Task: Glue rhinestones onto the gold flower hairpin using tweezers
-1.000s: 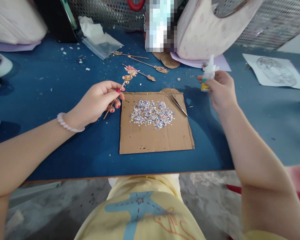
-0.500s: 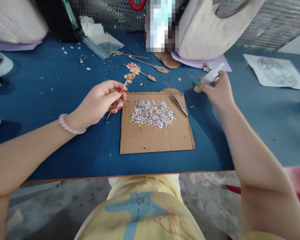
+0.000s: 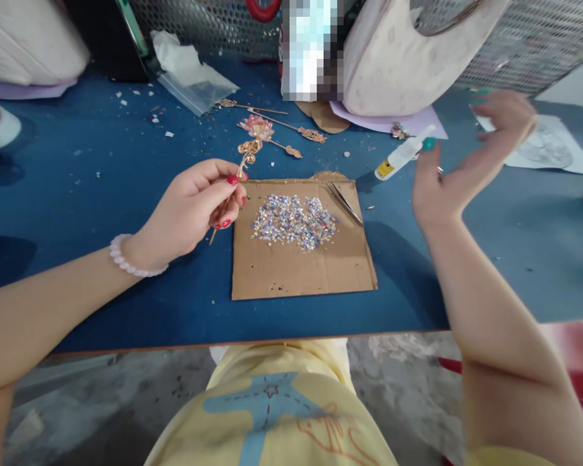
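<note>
Hairpin (image 3: 249, 147), gilt-stemmed with a pink flower at its head, is up in the left hand (image 3: 192, 207), just off the far-left corner of the cardboard (image 3: 311, 278). From my remote seat I read its long axis as a slant: flower end to the far right, bare stem tip to the near left, poking out below the fingers. Thumb and fingertips are closed in a pinch around the stem, partway along it; the other fingers curl loosely under.

Over on the right I have the right hand (image 3: 454, 186) with thumb and fingers spread wide and nothing that I can see in its grasp; its fingers are blurred. Just left of it the glue bottle (image 3: 398, 158) lies tilted, nozzle to the far right, yellow label to the near left. I cannot tell whether the thumb touches the nozzle.

On the cardboard I see a pile of shiny chips (image 3: 294, 220), with tweezers (image 3: 347, 206) at the right, slanting from far left to near right.
</note>
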{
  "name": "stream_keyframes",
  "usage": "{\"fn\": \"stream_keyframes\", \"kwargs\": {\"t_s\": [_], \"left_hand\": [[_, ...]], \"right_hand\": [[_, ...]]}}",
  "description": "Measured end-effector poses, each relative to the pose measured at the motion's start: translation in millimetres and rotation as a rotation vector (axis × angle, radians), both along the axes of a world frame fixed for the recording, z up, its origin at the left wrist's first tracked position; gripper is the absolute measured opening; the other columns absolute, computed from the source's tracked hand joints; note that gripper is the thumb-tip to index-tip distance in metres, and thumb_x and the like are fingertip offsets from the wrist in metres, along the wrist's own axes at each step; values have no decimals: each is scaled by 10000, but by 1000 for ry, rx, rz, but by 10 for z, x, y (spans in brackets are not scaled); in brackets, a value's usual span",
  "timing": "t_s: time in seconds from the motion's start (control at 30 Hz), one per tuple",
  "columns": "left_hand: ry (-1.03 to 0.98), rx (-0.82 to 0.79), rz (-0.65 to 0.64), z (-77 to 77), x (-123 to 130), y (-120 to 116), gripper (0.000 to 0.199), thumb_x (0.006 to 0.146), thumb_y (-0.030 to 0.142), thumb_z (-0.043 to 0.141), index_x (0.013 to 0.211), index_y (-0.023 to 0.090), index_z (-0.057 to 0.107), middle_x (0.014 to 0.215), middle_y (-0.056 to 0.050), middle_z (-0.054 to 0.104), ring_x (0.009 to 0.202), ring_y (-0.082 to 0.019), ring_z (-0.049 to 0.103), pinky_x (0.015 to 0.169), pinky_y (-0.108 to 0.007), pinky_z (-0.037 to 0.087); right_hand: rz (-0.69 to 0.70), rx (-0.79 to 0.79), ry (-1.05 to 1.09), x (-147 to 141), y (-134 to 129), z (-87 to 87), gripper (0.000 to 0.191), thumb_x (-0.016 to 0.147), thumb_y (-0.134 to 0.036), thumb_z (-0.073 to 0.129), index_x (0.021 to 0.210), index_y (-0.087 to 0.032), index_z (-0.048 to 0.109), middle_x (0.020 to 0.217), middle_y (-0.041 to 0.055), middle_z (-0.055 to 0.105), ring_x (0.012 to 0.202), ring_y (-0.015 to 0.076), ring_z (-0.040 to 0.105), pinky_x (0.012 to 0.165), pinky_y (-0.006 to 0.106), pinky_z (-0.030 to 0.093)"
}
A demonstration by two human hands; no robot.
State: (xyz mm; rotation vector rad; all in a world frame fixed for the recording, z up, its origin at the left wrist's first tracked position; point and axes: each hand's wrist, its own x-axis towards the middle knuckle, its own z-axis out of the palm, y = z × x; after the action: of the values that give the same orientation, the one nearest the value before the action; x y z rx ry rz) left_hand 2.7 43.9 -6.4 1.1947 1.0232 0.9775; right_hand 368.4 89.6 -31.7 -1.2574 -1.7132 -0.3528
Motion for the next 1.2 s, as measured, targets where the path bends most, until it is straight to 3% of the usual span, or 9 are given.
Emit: {"fn": "stream_keyframes", "kwargs": {"t_s": [0.03, 0.07, 0.17, 0.27, 0.37, 0.6, 0.8, 0.97, 1.2], "left_hand": [[-15, -7, -11, 4, 5, -24, 137, 991, 105, 511, 951, 204, 596, 705, 49, 638, 473, -54, 503, 468, -255, 332], [-24, -17, -28, 5, 10, -50, 129, 997, 109, 512, 961, 203, 594, 712, 47, 654, 485, -58, 528, 471, -248, 360], [-33, -48, -101, -20, 19, -117, 94, 1007, 139, 525, 981, 204, 587, 759, 29, 713, 554, -83, 628, 530, -244, 485], [-25, -63, -174, -74, 10, -156, 25, 995, 228, 593, 980, 217, 576, 784, 12, 756, 589, -115, 695, 575, -259, 566], [1, -65, -237, -115, -1, -173, 111, 973, 313, 653, 978, 229, 580, 819, 1, 786, 644, -150, 752, 593, -259, 603], [58, -46, -353, -117, 3, -207, 184, 991, 300, 625, 1153, 212, 624, 962, -57, 829, 849, -223, 816, 570, -231, 613], [66, -69, -434, -106, 1, -216, 229, 987, 327, 643, 1171, 192, 623, 1032, -94, 830, 882, -232, 815, 570, -232, 634], [72, -124, -454, -67, 30, -218, 260, 988, 342, 654, 1198, 190, 636, 1043, -92, 829, 861, -219, 815, 556, -226, 646], [78, -103, -500, -111, 27, -174, 138, 980, 309, 659, 1050, 200, 611, 979, -58, 830, 719, -147, 790, 585, -197, 628]], "right_hand": [[39, 106, -109, -91, -54, 30, 334, 940, -471, 461, 1149, -213, 498, 1142, 167, 579, 1195, 369, 558, 1071, 596, 368], [89, 67, -220, -182, -101, 45, 198, 938, -402, 491, 1027, -234, 546, 1012, 121, 639, 1050, 320, 627, 1000, 550, 433], [194, -215, -360, -409, -180, 12, 44, 874, -274, 582, 862, -247, 550, 778, 53, 646, 858, 273, 644, 814, 451, 489], [234, -444, -374, -498, -186, -63, 157, 808, -248, 628, 939, -237, 542, 693, 13, 580, 735, 243, 594, 693, 387, 450], [273, -576, -364, -482, -165, -103, 264, 795, -195, 595, 1047, -213, 519, 656, -18, 524, 661, 214, 541, 654, 357, 407], [375, -631, -330, -461, -169, -82, 328, 772, -79, 537, 1074, -203, 562, 679, -30, 515, 631, 164, 497, 668, 331, 395], [500, -633, 1, -504, -233, -3, 238, 814, -105, 531, 959, -213, 686, 725, -17, 564, 636, 126, 503, 648, 298, 426], [607, -732, 450, -563, -291, 17, 92, 862, -301, 653, 903, -233, 698, 745, -4, 609, 631, 125, 556, 599, 289, 455], [819, -869, 635, -624, -343, 28, 386, 897, -626, 551, 987, -258, 622, 790, 26, 631, 730, 191, 667, 658, 346, 535]]}}
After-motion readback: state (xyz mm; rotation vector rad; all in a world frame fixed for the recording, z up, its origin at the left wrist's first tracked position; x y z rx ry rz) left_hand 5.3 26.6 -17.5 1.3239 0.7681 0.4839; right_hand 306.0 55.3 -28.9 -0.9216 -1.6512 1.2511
